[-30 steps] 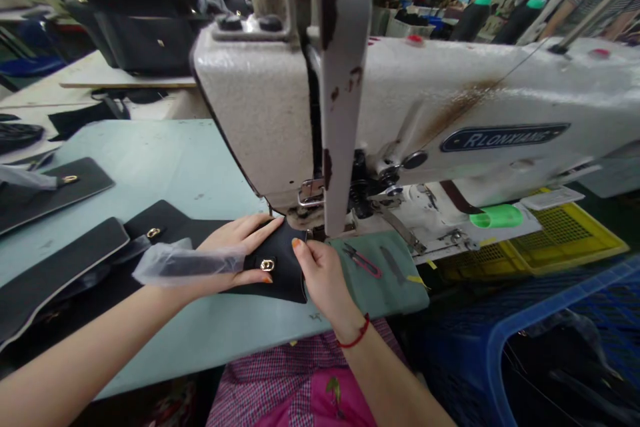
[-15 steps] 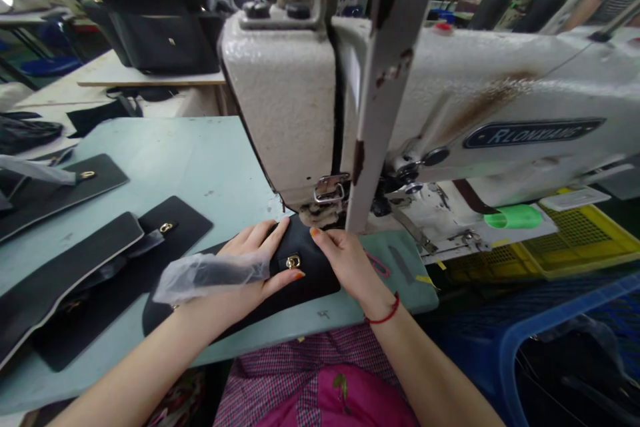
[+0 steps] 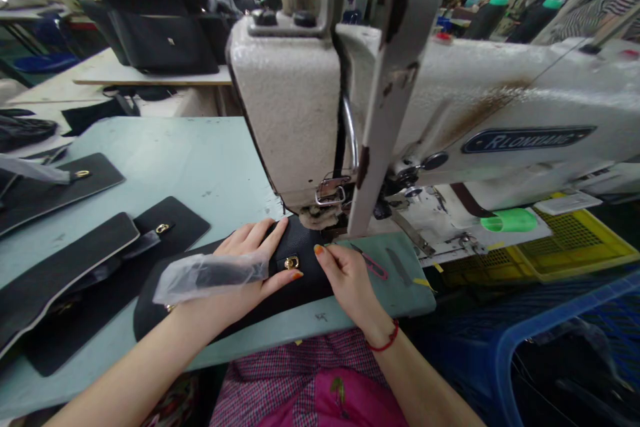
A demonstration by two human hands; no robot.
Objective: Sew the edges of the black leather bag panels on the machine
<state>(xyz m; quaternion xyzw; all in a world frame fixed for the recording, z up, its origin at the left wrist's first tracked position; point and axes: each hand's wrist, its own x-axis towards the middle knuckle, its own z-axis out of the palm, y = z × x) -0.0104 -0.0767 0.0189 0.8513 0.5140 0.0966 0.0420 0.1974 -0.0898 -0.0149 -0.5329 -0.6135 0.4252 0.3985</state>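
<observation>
A black leather bag panel [image 3: 310,279] lies under the presser foot area of a white sewing machine [image 3: 287,100]. It carries a gold metal clasp [image 3: 291,263] and a handle wrapped in clear plastic [image 3: 210,277]. My left hand [image 3: 250,263] rests flat on the panel with fingers stretched towards the needle, the wrapped handle lying across its back. At the panel's right edge, my right hand [image 3: 350,277] is closed, thumb and forefinger pinching the edge. The needle is hidden behind the machine head.
More black panels [image 3: 75,267] with gold clasps lie on the pale green tabletop [image 3: 200,160] at left. Right of my hand are pink-handled snips [image 3: 374,265]. A blue basket [image 3: 505,347] and a yellow crate [image 3: 580,240] stand at right. Black bags [image 3: 165,33] sit behind.
The panel has shifted slightly left. My right hand has slid a little right and down along its edge, baring the snips more; my left hand stays flat in nearly the same place.
</observation>
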